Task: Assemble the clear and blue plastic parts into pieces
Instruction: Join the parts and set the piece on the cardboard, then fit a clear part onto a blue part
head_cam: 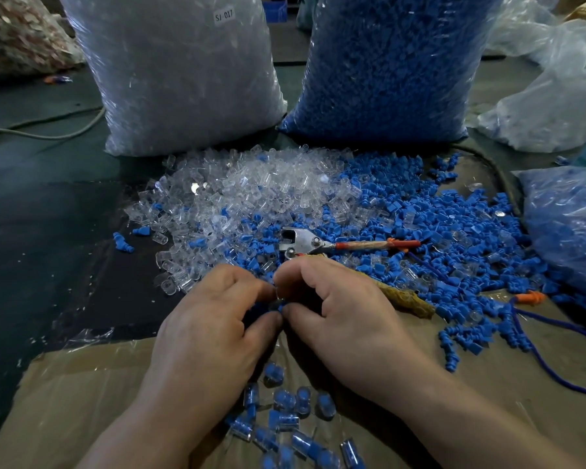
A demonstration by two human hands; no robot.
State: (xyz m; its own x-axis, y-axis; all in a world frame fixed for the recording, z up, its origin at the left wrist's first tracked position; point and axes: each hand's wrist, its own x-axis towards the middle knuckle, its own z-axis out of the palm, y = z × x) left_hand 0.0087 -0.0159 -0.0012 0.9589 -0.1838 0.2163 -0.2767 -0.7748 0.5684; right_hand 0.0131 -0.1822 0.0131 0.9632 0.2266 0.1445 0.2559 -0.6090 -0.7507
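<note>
Taking the pliers (313, 243) as my mark: up and to their left stands the sack of clear parts (183, 72), and the loose clear parts (237, 194) spread from its foot down to the pliers' left side. Just below the pliers, slightly left, my left hand (214, 319) has its fingers curled and pinches a small part (278, 305) at the fingertips. I see only a glint of clear and blue there. Further below the pliers, assembled pieces (285, 414) lie on the cardboard (82, 394) between my wrists. Directly under the pliers my right hand (345, 309) pinches the same part from the other side. Behind the pliers to the right rises the sack of blue parts (386, 62), and the loose blue parts (454, 238) lie around and to the right of the pliers.
</note>
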